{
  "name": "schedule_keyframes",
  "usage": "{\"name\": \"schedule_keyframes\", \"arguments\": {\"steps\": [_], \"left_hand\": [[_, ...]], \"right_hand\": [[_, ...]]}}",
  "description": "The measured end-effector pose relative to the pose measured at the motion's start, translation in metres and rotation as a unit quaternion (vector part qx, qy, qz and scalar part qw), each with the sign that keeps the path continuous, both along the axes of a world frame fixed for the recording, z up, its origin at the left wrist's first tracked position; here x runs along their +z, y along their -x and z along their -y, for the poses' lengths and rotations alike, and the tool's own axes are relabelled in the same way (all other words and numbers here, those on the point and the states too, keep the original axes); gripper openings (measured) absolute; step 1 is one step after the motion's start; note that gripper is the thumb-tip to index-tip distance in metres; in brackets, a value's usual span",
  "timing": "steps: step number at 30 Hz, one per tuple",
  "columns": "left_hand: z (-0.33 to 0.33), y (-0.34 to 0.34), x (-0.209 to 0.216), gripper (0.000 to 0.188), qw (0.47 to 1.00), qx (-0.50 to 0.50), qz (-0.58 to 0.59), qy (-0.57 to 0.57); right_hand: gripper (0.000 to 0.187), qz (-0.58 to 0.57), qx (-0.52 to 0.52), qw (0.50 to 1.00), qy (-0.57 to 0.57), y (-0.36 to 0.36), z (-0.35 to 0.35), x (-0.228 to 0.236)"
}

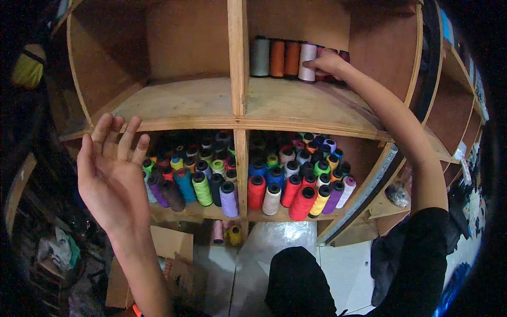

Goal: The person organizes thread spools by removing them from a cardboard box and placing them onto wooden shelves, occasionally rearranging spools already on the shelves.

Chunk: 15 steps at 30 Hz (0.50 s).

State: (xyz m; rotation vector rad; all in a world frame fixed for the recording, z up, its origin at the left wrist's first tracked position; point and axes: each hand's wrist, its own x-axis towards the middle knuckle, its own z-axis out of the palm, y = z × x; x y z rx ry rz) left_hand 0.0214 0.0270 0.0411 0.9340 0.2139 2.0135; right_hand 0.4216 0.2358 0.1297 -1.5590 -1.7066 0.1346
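Observation:
My left hand [117,177] is raised in front of the left compartments, palm turned up and fingers spread, with nothing in it. On the upper right shelf, my right hand [331,63] has its thumb across the front of a white thread spool [307,66], with its other fingers partly hidden behind. The spool stands upright in a row beside two orange thread spools [284,59] and a grey-green thread spool [260,57]. Darker reddish spools [344,56] are partly covered by my right hand.
The wooden shelf unit [239,122] has a central upright. Many colourful thread spools [302,203] crowd its lower compartments. A cardboard box [177,243] and clear plastic sheeting [274,238] lie below on the tiled floor [346,272]. More shelving [449,111] stands at the right.

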Motion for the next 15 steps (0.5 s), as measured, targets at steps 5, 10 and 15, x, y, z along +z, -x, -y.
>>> {"name": "schedule_keyframes", "arguments": {"steps": [5,10,15], "left_hand": [[0.002,0.006,0.003,0.039,0.999,0.033,-0.026,-0.004],[0.017,0.024,-0.010,0.034,0.979,0.152,-0.132,0.015],[0.059,0.102,-0.076,0.017,0.800,0.364,-0.454,0.148]], "right_hand": [[0.023,0.006,0.019,1.000,0.018,0.000,0.004,-0.002],[0.025,0.232,-0.090,0.968,0.044,0.010,0.014,0.015],[0.014,0.113,0.071,0.978,-0.158,0.055,0.068,-0.002]]}}
